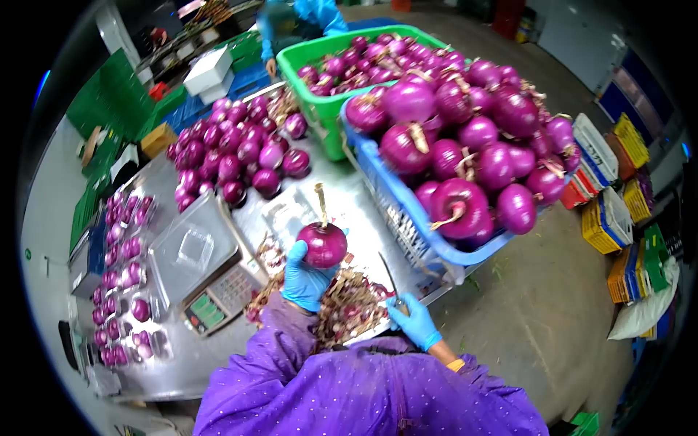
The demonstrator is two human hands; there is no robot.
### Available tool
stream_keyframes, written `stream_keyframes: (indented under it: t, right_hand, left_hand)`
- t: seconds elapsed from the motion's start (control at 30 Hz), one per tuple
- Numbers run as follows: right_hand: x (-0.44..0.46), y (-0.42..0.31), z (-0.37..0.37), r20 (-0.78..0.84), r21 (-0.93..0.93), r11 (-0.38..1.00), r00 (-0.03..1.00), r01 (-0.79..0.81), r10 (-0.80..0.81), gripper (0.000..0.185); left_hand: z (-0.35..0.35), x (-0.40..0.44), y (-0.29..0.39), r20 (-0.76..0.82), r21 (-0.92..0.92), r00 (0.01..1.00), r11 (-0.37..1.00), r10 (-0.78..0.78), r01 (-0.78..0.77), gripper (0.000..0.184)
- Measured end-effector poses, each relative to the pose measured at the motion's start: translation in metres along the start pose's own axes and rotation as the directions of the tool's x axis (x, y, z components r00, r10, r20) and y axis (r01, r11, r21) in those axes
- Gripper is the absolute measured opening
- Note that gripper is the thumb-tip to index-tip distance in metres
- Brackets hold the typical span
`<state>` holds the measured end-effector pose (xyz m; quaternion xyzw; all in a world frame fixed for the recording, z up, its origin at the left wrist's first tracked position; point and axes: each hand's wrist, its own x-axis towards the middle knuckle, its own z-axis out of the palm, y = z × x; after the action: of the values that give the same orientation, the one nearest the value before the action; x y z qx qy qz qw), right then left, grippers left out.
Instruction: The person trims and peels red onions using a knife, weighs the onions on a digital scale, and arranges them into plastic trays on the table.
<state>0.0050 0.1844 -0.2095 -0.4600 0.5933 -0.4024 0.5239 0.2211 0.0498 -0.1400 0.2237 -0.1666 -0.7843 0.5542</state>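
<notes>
My left hand (305, 280), in a blue glove, is closed around a red onion (323, 245) with a long dry stem pointing up. Lower right, my gloved right hand (416, 321) is closed on a handle; a thin blade runs up from it, so it looks like a knife (387, 275). The knife is apart from the onion. Below both hands lies a heap of dry onion skins and trimmings (352, 301). Close by on the right stands a blue crate (407, 218) piled high with red onions.
Left of my hands sits a weighing scale (207, 261) on the metal table (243, 345). Onions (229, 156) are heaped behind it, and packed trays (116, 276) line the far left. A green crate (320, 120) of onions stands behind the blue one. A person in blue sleeves (320, 14) is beyond.
</notes>
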Motion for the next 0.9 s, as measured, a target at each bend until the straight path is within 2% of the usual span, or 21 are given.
stream_keyframes:
  t: [0.07, 0.1, 0.13, 0.17, 0.23, 0.3, 0.33, 0.43, 0.6, 0.7, 0.73, 0.83, 0.87, 0.9]
  right_hand:
    - [0.007, -0.016, 0.009, -0.048, -0.206, 0.955, 0.973, 0.212, -0.226, 0.023]
    - [0.009, -0.036, 0.013, -0.066, -0.281, 0.913, 0.943, 0.297, -0.327, 0.025]
    - [0.010, -0.056, 0.013, -0.038, -0.362, 0.894, 0.954, 0.265, -0.298, 0.024]
    - [0.013, -0.066, 0.017, -0.030, -0.418, 0.856, 0.937, 0.303, -0.347, 0.026]
    - [0.021, -0.074, 0.024, 0.058, -0.508, 0.761, 0.898, 0.403, -0.436, 0.024]
    - [0.031, -0.068, 0.033, 0.106, -0.561, 0.685, 0.861, 0.466, -0.498, 0.023]
    - [0.034, -0.066, 0.036, 0.132, -0.586, 0.643, 0.841, 0.493, -0.525, 0.022]
    - [0.032, -0.069, 0.041, 0.178, -0.600, 0.670, 0.889, 0.437, -0.421, 0.020]
    - [0.027, -0.064, 0.044, 0.140, -0.646, 0.641, 0.890, 0.415, -0.434, 0.024]
    - [0.020, -0.025, 0.024, 0.100, -0.614, 0.745, 0.962, 0.262, -0.255, 0.027]
    - [0.011, 0.002, 0.011, 0.043, -0.627, 0.769, 0.991, 0.126, -0.127, 0.023]
    - [-0.013, -0.001, -0.001, -0.031, -0.503, 0.863, 0.998, 0.034, -0.058, 0.019]
    - [-0.011, 0.004, 0.001, -0.058, -0.438, 0.893, 0.988, 0.105, -0.145, 0.022]
    - [-0.005, -0.001, 0.004, -0.034, -0.317, 0.943, 0.993, 0.096, -0.113, 0.026]
  left_hand:
    - [-0.038, -0.015, -0.018, -0.144, -0.102, 0.987, 0.993, -0.068, 0.053, 0.074]
    - [-0.043, -0.024, -0.019, -0.170, -0.094, 0.979, 0.991, -0.113, 0.099, 0.075]
    - [-0.048, -0.033, -0.021, -0.195, -0.087, 0.968, 0.986, -0.159, 0.144, 0.075]
    - [-0.041, -0.042, -0.022, -0.241, -0.049, 0.952, 0.982, -0.186, 0.180, 0.075]
    - [-0.042, -0.048, -0.026, -0.156, -0.050, 0.975, 0.987, -0.160, 0.154, 0.067]
    - [-0.045, -0.054, -0.029, -0.219, 0.151, 0.972, 0.982, -0.082, 0.117, 0.062]
    - [-0.043, -0.055, -0.031, -0.190, 0.171, 0.981, 0.982, -0.044, 0.078, 0.063]
    - [-0.037, -0.058, -0.033, -0.138, 0.350, 0.989, 0.937, 0.053, -0.002, 0.067]
    - [-0.028, -0.065, -0.035, -0.167, 0.463, 0.984, 0.886, 0.064, 0.021, 0.076]
    - [-0.031, -0.067, -0.038, -0.181, 0.503, 0.979, 0.864, 0.098, 0.007, 0.077]
    - [-0.032, -0.071, -0.038, -0.182, 0.466, 0.978, 0.885, 0.107, -0.010, 0.076]
    - [-0.038, -0.073, -0.033, -0.171, 0.489, 0.980, 0.872, 0.098, -0.002, 0.077]
    - [-0.039, -0.072, -0.033, -0.195, 0.499, 0.977, 0.866, 0.086, 0.023, 0.081]
    - [-0.037, -0.071, -0.033, -0.149, 0.594, 0.984, 0.804, 0.098, 0.010, 0.083]
